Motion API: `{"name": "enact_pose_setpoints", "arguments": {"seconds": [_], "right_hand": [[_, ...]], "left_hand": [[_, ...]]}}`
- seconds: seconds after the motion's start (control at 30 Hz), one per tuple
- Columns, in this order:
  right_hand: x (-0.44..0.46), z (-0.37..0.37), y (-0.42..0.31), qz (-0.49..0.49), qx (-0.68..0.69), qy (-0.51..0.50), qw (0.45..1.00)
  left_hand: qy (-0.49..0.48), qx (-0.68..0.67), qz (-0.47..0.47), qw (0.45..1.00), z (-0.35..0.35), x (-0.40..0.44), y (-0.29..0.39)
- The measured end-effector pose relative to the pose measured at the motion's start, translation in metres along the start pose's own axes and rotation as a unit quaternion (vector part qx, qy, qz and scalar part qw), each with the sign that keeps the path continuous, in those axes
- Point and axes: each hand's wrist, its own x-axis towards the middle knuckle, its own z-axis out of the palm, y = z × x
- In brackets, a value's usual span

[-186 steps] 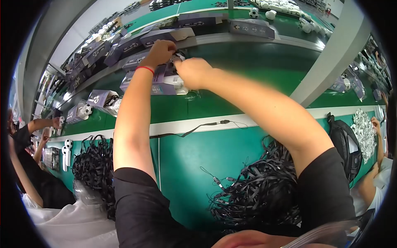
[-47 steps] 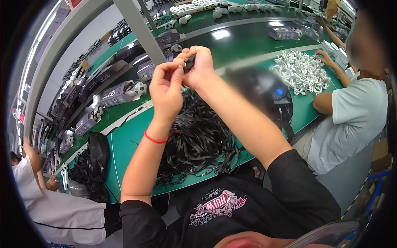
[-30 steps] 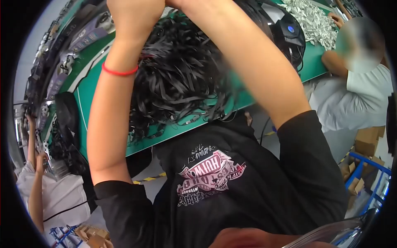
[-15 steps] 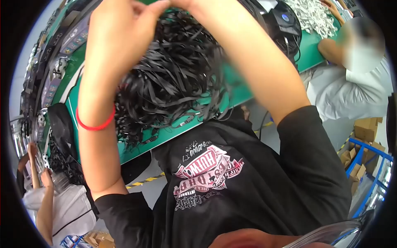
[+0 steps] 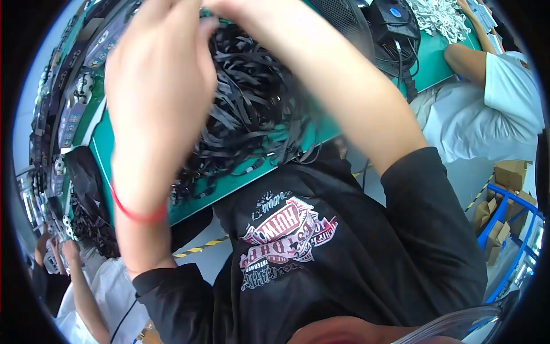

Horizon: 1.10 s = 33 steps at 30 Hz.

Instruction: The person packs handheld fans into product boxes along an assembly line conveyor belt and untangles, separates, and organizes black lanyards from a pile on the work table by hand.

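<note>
My left hand [image 5: 163,80], blurred by motion, is raised close to the camera at the upper left, above the red band [image 5: 134,213] on its wrist. Its fingertips run past the top edge, so what they hold is hidden. Only a small part of my right hand [image 5: 226,7] shows at the top edge, near my left hand; its fingers are out of sight. Beneath and between my arms lies a heap of black lanyards [image 5: 246,103] on the green table [image 5: 213,184].
A black fan [image 5: 395,28] with a blue round mark stands right of the heap, beside a pile of white straps [image 5: 441,20]. Printed boxes [image 5: 70,123] line the left. Co-workers sit on both sides. Cartons [image 5: 495,235] lie by a blue rack [image 5: 504,258].
My left hand has come nearer the camera and lower in view, and its red band sits lower. My right hand has shifted slightly left along the top edge.
</note>
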Motion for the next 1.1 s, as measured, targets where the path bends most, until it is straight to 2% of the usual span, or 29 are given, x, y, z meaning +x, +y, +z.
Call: {"name": "enact_pose_setpoints", "arguments": {"seconds": [0.03, 0.07, 0.13, 0.17, 0.2, 0.23, 0.3, 0.33, 0.37, 0.43, 0.47, 0.5, 0.53, 0.57, 0.6, 0.67, 0.7, 0.73, 0.8, 0.83, 0.87, 0.9, 0.93, 1.0, 1.03, 1.1], "right_hand": [[0.009, -0.014, -0.013, -0.002, 0.025, -0.061, 0.998], [0.000, -0.009, -0.022, -0.010, 0.030, -0.069, 0.997], [-0.036, 0.013, -0.034, -0.032, -0.125, -0.028, 0.991], [-0.052, 0.025, -0.031, -0.040, -0.204, -0.003, 0.978], [-0.064, 0.037, -0.025, -0.043, -0.207, 0.000, 0.977], [-0.074, 0.052, -0.017, -0.067, -0.263, 0.076, 0.959], [-0.083, 0.073, -0.006, -0.114, -0.369, 0.218, 0.896], [-0.084, 0.072, -0.009, -0.115, -0.371, 0.215, 0.896], [-0.086, 0.066, -0.015, -0.049, -0.377, 0.147, 0.913], [-0.085, 0.065, -0.023, 0.087, -0.387, -0.010, 0.918], [-0.083, 0.076, -0.022, 0.090, -0.393, -0.034, 0.914], [-0.083, 0.086, -0.022, 0.136, -0.410, -0.079, 0.899], [-0.081, 0.099, -0.014, 0.182, -0.425, -0.121, 0.878], [-0.080, 0.112, -0.001, 0.186, -0.427, -0.140, 0.874], [-0.085, 0.123, 0.014, 0.169, -0.503, -0.185, 0.827], [-0.089, 0.140, 0.039, 0.122, -0.642, -0.256, 0.712], [-0.085, 0.143, 0.044, 0.121, -0.644, -0.259, 0.710], [-0.080, 0.138, 0.048, 0.137, -0.629, -0.259, 0.720], [-0.067, 0.126, 0.053, 0.163, -0.602, -0.262, 0.736], [-0.058, 0.121, 0.046, 0.159, -0.606, -0.268, 0.732], [-0.048, 0.116, 0.031, 0.221, -0.616, -0.276, 0.704], [-0.042, 0.111, 0.019, 0.284, -0.620, -0.280, 0.675], [-0.040, 0.107, 0.014, 0.280, -0.623, -0.283, 0.673], [-0.035, 0.102, 0.002, 0.353, -0.670, -0.254, 0.601], [-0.033, 0.102, -0.006, 0.350, -0.675, -0.257, 0.597], [-0.028, 0.097, -0.025, 0.342, -0.715, -0.191, 0.579]], "left_hand": [[-0.043, -0.035, -0.015, 0.998, -0.015, -0.014, 0.015], [-0.085, -0.071, -0.028, 0.993, -0.027, -0.028, 0.026], [-0.247, -0.100, -0.023, 0.964, -0.038, -0.056, 0.037], [-0.249, -0.106, -0.025, 0.962, -0.030, -0.075, 0.038], [-0.253, -0.113, -0.028, 0.960, -0.024, -0.087, 0.038], [-0.252, -0.117, -0.027, 0.960, -0.022, -0.094, 0.035], [-0.183, -0.148, -0.010, 0.972, -0.023, -0.102, 0.024], [-0.149, -0.161, -0.001, 0.976, -0.024, -0.103, 0.018], [-0.145, -0.157, 0.000, 0.977, -0.031, -0.097, 0.013], [-0.080, -0.236, -0.051, 0.967, -0.054, -0.071, -0.004], [-0.045, -0.310, -0.150, 0.938, -0.063, -0.060, -0.017], [-0.008, -0.380, -0.243, 0.893, -0.070, -0.046, -0.029], [0.096, -0.482, -0.280, 0.825, -0.074, -0.020, -0.029], [0.195, -0.575, -0.303, 0.735, -0.076, 0.009, -0.024], [0.202, -0.566, -0.301, 0.740, -0.084, 0.030, -0.024], [0.212, -0.662, -0.377, 0.612, -0.099, 0.059, -0.031], [0.215, -0.662, -0.374, 0.613, -0.101, 0.064, -0.051], [0.135, -0.756, -0.291, 0.570, -0.105, 0.064, -0.084], [-0.035, -0.887, -0.100, 0.449, -0.124, 0.055, -0.152], [0.015, -0.860, -0.127, 0.494, -0.141, 0.050, -0.172], [0.067, -0.828, -0.151, 0.536, -0.162, 0.043, -0.189], [0.090, -0.831, -0.143, 0.530, -0.180, 0.033, -0.210], [0.111, -0.834, -0.134, 0.523, -0.200, 0.021, -0.231], [0.156, -0.809, -0.127, 0.552, -0.232, -0.008, -0.279], [0.160, -0.808, -0.120, 0.554, -0.247, -0.024, -0.302], [0.257, -0.754, -0.140, 0.588, -0.262, -0.053, -0.335]]}}
